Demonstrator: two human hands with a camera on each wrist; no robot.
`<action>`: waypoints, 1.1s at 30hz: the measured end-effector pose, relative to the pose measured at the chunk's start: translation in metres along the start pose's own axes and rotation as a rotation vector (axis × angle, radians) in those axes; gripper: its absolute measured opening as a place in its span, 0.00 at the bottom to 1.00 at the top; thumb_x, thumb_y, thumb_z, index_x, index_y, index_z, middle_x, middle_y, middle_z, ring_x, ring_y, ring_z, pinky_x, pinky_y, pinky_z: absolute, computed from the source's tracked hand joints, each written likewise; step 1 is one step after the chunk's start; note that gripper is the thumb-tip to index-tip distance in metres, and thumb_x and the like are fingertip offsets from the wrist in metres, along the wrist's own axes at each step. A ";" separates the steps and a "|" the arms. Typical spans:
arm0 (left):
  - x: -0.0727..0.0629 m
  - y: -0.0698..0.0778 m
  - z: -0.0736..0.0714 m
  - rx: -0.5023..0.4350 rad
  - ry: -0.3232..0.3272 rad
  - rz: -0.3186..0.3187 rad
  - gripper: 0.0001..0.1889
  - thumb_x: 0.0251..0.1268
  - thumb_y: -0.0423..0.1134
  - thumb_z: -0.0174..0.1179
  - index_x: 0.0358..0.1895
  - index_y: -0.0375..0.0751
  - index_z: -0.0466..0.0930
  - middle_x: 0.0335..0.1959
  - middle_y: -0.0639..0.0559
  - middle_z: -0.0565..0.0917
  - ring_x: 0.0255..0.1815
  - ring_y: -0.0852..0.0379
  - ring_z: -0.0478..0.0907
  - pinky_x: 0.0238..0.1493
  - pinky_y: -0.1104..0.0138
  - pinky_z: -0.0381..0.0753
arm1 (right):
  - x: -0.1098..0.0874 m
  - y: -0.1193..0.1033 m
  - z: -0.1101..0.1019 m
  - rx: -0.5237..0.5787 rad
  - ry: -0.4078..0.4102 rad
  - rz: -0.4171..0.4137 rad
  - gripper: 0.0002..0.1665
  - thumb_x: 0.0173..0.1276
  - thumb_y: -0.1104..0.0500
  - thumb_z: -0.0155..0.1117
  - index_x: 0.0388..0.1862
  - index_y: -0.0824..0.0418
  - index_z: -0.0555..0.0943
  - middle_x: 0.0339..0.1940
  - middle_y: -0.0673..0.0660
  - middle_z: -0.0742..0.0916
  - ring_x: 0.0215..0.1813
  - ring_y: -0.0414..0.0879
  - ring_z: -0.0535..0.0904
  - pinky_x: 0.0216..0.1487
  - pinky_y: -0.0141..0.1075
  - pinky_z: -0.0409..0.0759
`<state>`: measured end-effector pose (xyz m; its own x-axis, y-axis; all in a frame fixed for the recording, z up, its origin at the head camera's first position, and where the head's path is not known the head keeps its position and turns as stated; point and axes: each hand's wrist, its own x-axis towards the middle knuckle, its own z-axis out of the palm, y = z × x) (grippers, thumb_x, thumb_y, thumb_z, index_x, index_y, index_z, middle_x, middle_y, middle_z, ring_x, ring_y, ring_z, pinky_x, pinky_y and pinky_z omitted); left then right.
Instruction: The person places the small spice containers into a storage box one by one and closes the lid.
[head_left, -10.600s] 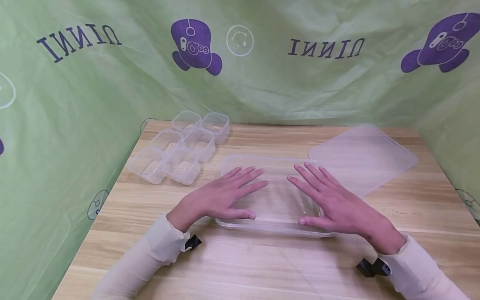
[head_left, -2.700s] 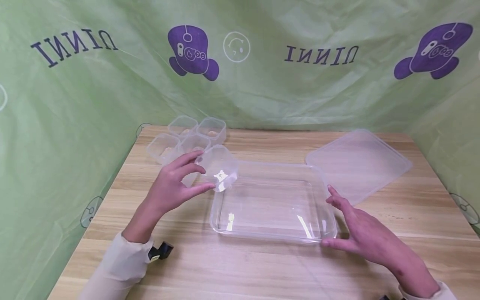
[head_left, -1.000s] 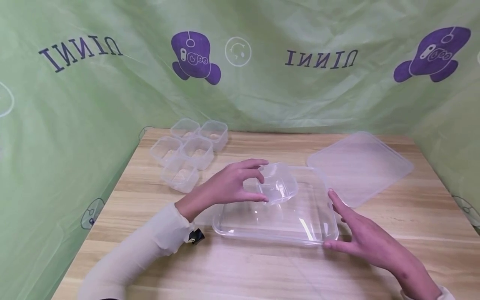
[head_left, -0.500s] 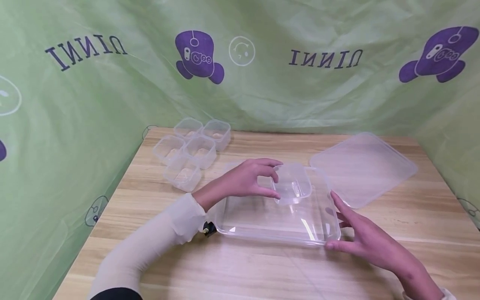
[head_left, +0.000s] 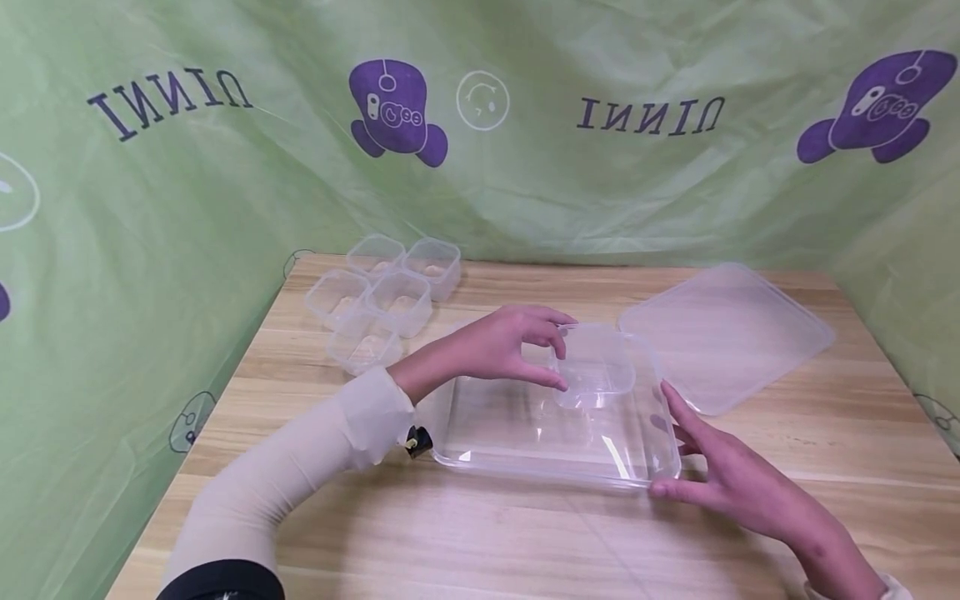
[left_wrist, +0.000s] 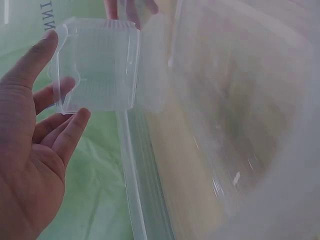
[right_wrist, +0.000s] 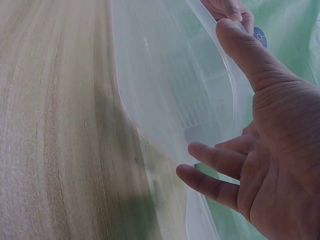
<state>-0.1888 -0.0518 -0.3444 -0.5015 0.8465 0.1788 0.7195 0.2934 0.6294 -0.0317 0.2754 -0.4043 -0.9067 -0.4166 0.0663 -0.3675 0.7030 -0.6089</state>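
Note:
In the head view my left hand [head_left: 510, 346] pinches the left edge of a small clear plastic container [head_left: 600, 367], thumb in front and fingers behind. That container hangs over the back right part of a large clear rectangular container [head_left: 540, 479]. The left wrist view shows the small container [left_wrist: 100, 70] between thumb and fingertips, its walls see-through. My right hand [head_left: 731, 471] rests at the large container's front right corner, thumb at the front rim and index finger along the right side. Its fingers [right_wrist: 215, 160] look loosely extended beside the wall in the right wrist view.
Several more small clear containers [head_left: 401, 304] stand grouped at the back left of the wooden table [head_left: 480, 550]. A flat translucent lid [head_left: 731, 333] lies at the back right, beside the large container. A green printed curtain [head_left: 525, 192] encloses the table.
Both hands were spread over the large container at first. My left hand has since carried one small container rightward from the group, lately a bit further right. My right hand moved to the large container's right corner.

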 end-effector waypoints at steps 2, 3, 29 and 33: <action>0.001 0.001 -0.002 -0.001 -0.005 -0.008 0.16 0.57 0.50 0.78 0.39 0.46 0.85 0.68 0.49 0.78 0.54 0.58 0.85 0.62 0.73 0.73 | 0.000 0.000 0.000 -0.001 0.000 0.002 0.72 0.59 0.46 0.82 0.87 0.52 0.41 0.73 0.67 0.75 0.56 0.47 0.83 0.53 0.39 0.82; 0.001 0.002 -0.003 0.003 -0.010 -0.011 0.16 0.57 0.50 0.78 0.39 0.46 0.85 0.68 0.49 0.78 0.54 0.58 0.85 0.62 0.73 0.73 | -0.001 0.000 -0.001 -0.002 0.000 0.002 0.72 0.58 0.46 0.82 0.87 0.52 0.41 0.73 0.67 0.75 0.56 0.47 0.83 0.54 0.39 0.82; 0.030 0.001 0.009 -0.034 -0.119 0.018 0.15 0.57 0.48 0.78 0.38 0.43 0.87 0.60 0.46 0.79 0.61 0.54 0.79 0.57 0.76 0.76 | 0.001 -0.001 0.000 0.014 0.002 -0.047 0.72 0.58 0.48 0.82 0.87 0.52 0.41 0.66 0.69 0.80 0.53 0.47 0.86 0.50 0.44 0.84; 0.033 -0.002 0.014 -0.004 -0.122 -0.009 0.15 0.58 0.49 0.78 0.39 0.44 0.86 0.60 0.47 0.78 0.58 0.53 0.80 0.57 0.76 0.75 | 0.000 0.000 0.000 0.001 0.004 -0.037 0.72 0.58 0.47 0.82 0.87 0.53 0.42 0.68 0.66 0.80 0.53 0.44 0.85 0.51 0.44 0.84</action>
<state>-0.2004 -0.0185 -0.3505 -0.4460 0.8915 0.0801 0.7133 0.2999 0.6334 -0.0321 0.2754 -0.4044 -0.8934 -0.4399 0.0915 -0.4004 0.6870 -0.6064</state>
